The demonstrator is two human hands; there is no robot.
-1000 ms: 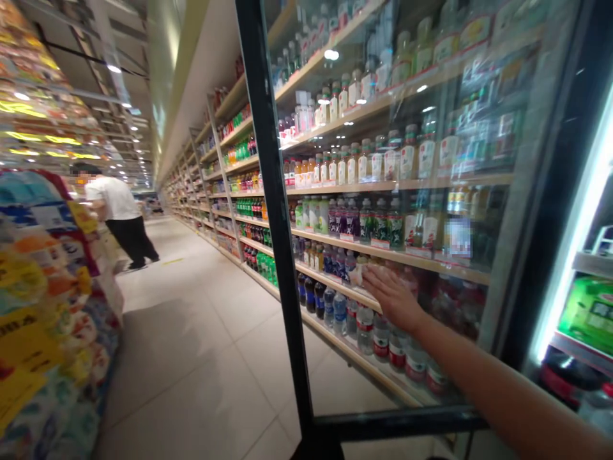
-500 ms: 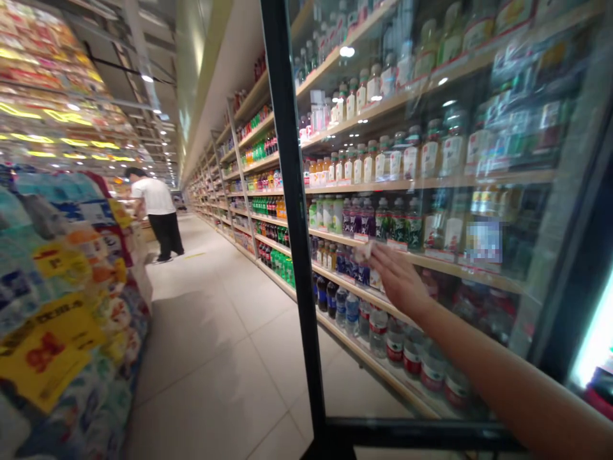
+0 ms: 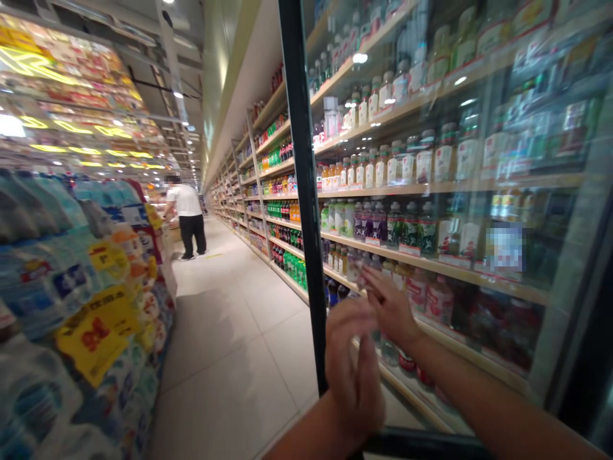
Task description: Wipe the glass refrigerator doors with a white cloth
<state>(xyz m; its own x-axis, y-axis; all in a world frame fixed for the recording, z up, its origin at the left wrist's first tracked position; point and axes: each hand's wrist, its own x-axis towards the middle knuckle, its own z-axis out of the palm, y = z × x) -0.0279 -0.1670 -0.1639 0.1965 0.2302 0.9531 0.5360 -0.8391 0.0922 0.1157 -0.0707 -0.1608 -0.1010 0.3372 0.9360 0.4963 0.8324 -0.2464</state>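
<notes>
In the head view my right hand (image 3: pixel 391 310) is raised at the glass door (image 3: pixel 483 160), its fingers reaching forward and blurred. A pale smear at the fingertips looks like the white cloth (image 3: pixel 355 271), though its outline is hard to make out. My left hand (image 3: pixel 352 358) is up in front of the door, nearer to me and just left of the right hand. Its fingers bend over toward the right hand, with the thumb apart and nothing visible between them. The door's dark frame (image 3: pixel 302 160) runs upright behind the left hand.
Shelves of bottled drinks (image 3: pixel 407 223) show through the glass. More drink shelves (image 3: pixel 280 191) line the aisle beyond. Stacked packs of bottles (image 3: pixel 38 255) with a yellow price sign (image 3: pixel 98 332) stand at the left. A person (image 3: pixel 186 214) in a white top bends farther down the tiled aisle (image 3: pixel 230 345).
My left hand has come up into view beside the right. The right hand has dropped slightly on the glass. The whole view has shifted, so the scene sits farther right.
</notes>
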